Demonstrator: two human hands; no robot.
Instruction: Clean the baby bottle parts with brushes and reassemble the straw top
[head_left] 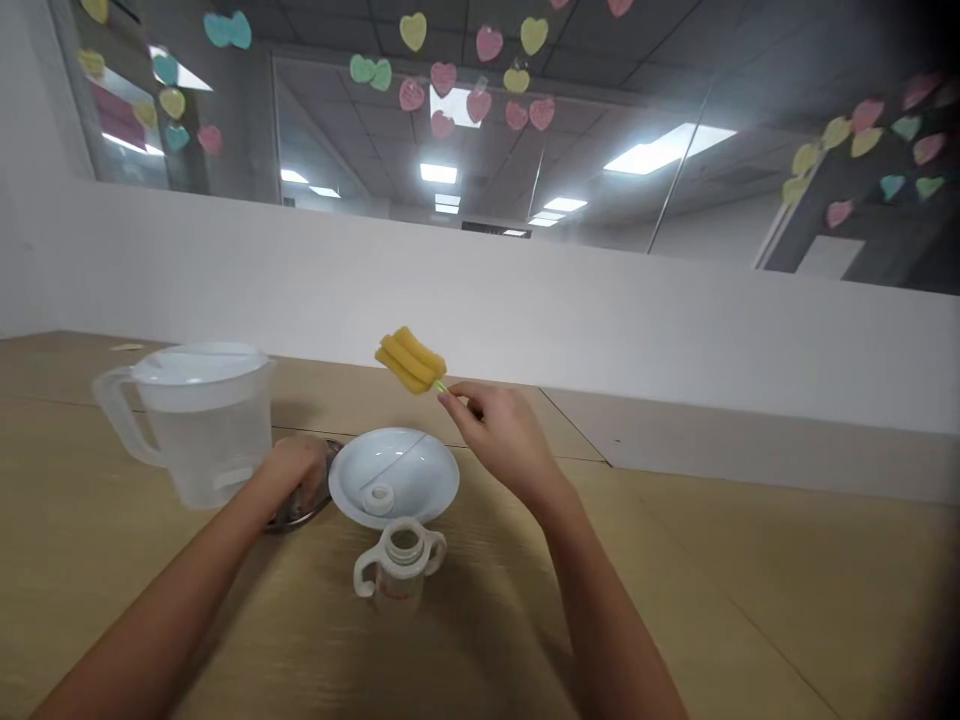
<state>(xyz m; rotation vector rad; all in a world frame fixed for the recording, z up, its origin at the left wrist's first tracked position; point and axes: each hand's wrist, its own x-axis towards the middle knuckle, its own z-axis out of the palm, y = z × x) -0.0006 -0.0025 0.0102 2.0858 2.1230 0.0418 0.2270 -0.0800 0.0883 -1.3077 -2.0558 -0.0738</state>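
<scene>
My right hand [501,436] is raised above the table, fingers pinched on the thin green handle of a yellow sponge brush [409,361]. The sponge head points up and to the left. My left hand [294,478] rests curled on a small metal dish [304,510] beside a white plate [394,475]; what it grips is hidden. A white ring [379,497] lies on the plate. In front of the plate stands an open, clear baby bottle [400,568] with two white handles.
A clear plastic jug [196,421] with a white lid and handle stands at the left. The wooden table [750,590] ends at a white partition wall behind. Glass above it carries several heart stickers.
</scene>
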